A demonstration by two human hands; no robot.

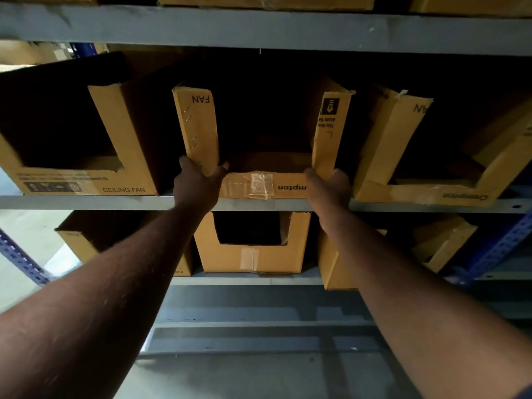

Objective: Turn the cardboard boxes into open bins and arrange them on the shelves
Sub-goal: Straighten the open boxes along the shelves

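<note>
The middle box [288, 187] is tan cardboard with black lettering and a clear tape patch [261, 182], the left box [126, 139] and right box [385, 145] beside it are the same tan with black print, the shelf beam [86, 201] beneath it is grey, and the upright [501, 249] lower right of it is blue.

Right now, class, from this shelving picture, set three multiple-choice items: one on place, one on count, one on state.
1. Where is the held bin, gripped by the left hand and right hand? A floor; B between two bins; C top shelf.
2. How many open bins on its shelf? A one; B six; C three.
3. Its lettering is: A upside down; B upright; C absent.
Key: B, left bin and right bin flank it; C, those plus it; A, FAN reads inverted.
</note>
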